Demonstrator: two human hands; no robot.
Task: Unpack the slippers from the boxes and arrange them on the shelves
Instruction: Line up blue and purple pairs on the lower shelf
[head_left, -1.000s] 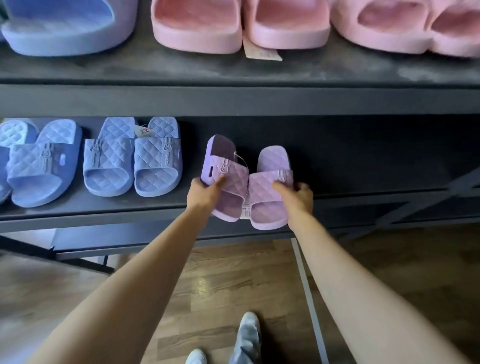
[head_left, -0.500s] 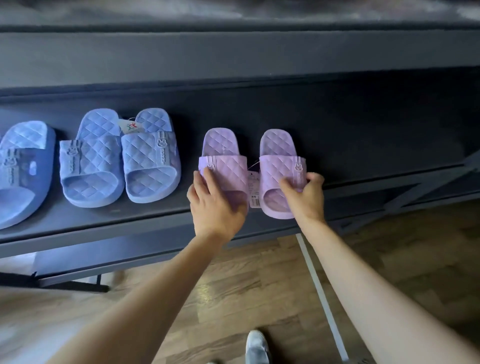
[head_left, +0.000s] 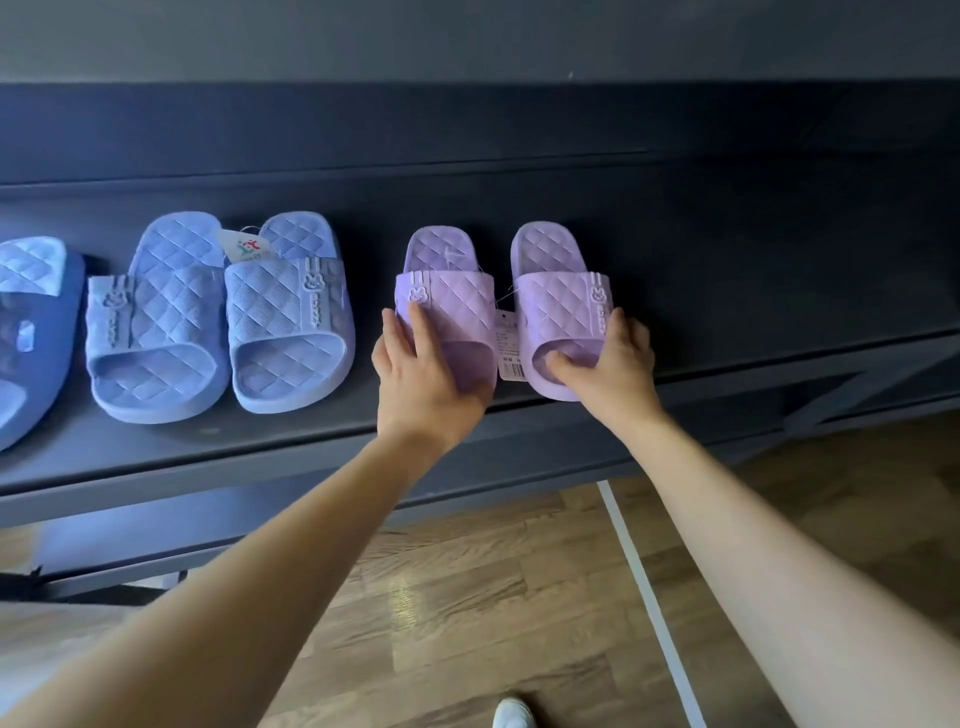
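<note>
Lilac quilted slippers, a tagged pair (head_left: 501, 312), sit flat on the dark lower shelf (head_left: 779, 312) at the middle of the frame. Their toes point at the person and their heels at the shelf's back. Both long axes run front to back, nearly parallel, with a paper tag (head_left: 510, 348) hanging in the gap between them.

The left hand (head_left: 423, 379) lies over the toe end of the left slipper (head_left: 447, 306), its fingers laid almost straight along the strap's outer edge, pressing rather than clamping. The right hand (head_left: 608, 364) grips the right slipper (head_left: 558, 301), thumb tucked into the toe opening and fingers wrapped round the outer side. Each slipper lies directly ahead of its own hand, so neither arm has to cross. Any last squaring would be a short push along that front-to-back axis, and release a straight pull back over the shelf's front lip.

A blue pair (head_left: 218, 322) of the same pattern stands just beside them at left, and the lilac toes line up roughly with it.

A second ago the lilac pair was tilted and overlapping in the hands above the shelf edge; now it is down and spread apart. Since half a second ago the left hand has slid back toward the toe, uncovering the rabbit emblem.
</note>
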